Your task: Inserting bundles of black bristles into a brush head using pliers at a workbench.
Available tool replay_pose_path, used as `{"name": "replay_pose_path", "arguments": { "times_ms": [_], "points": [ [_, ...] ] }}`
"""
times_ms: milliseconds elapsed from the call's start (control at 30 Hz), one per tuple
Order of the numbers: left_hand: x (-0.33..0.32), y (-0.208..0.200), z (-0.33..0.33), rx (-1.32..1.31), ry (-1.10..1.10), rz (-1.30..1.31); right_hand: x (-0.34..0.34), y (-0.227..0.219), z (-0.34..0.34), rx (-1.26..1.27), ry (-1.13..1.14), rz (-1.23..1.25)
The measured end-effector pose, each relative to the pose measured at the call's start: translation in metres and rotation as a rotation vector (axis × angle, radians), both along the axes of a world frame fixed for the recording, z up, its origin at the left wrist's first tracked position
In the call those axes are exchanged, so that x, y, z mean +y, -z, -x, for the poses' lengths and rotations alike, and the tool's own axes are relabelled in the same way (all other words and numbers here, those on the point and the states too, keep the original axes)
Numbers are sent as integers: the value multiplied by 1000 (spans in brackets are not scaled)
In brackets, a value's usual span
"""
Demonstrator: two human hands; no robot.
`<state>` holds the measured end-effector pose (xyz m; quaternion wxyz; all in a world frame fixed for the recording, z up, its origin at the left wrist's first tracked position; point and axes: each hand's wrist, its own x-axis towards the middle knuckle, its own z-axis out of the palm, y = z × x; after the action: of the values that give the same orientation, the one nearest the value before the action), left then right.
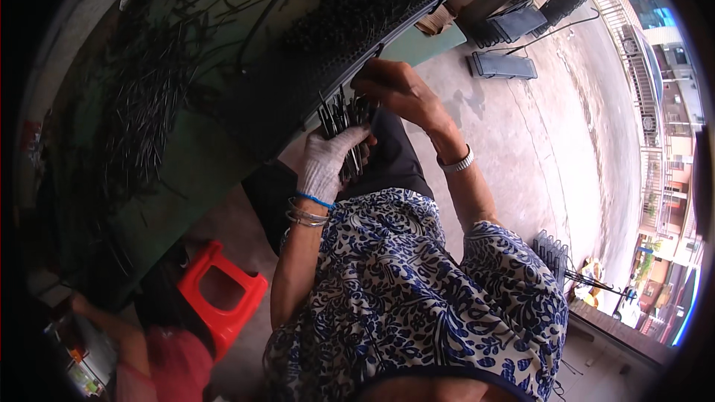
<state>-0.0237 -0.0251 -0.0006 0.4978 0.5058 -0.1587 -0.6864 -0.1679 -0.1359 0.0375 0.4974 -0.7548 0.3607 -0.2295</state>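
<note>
Beside a green table (pixel 186 205) and above a pale concrete floor (pixel 514 156), works with the gloved left hand (pixel 328 152) wrapped tightly round a bundle of black rods (pixel 337 113). Just up and right of that grip, holds the bare right hand (pixel 398 89) curled by the edge of a black board (pixel 287 93); cannot tell whether pinching a rod, fingertips being hidden. Well left of the grip, has loose rods (pixel 145 130) scattered. Seems to be handling rods at the board's edge; calls next for a steady left hold and precise right fingertips.
</note>
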Motion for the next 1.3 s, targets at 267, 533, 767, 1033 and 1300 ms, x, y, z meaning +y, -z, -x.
{"name": "replay_pose_path", "arguments": {
  "times_ms": [267,533,767,1033,1300],
  "points": [
    [-2,-1,-1,94,-60,3,-23,15,-10,-29,607,586],
    [-2,-11,-4,166,7,21,-36,45,-22,16,559,725],
    [1,-8,-7,116,39,57,-33,31,-23,239,533,712],
    [2,-12,-6,79,127,117,-50,29,-20,263,417,810],
    [3,-16,-11,79,126,82,-34,31,-21,309,534,714]
  ]
}}
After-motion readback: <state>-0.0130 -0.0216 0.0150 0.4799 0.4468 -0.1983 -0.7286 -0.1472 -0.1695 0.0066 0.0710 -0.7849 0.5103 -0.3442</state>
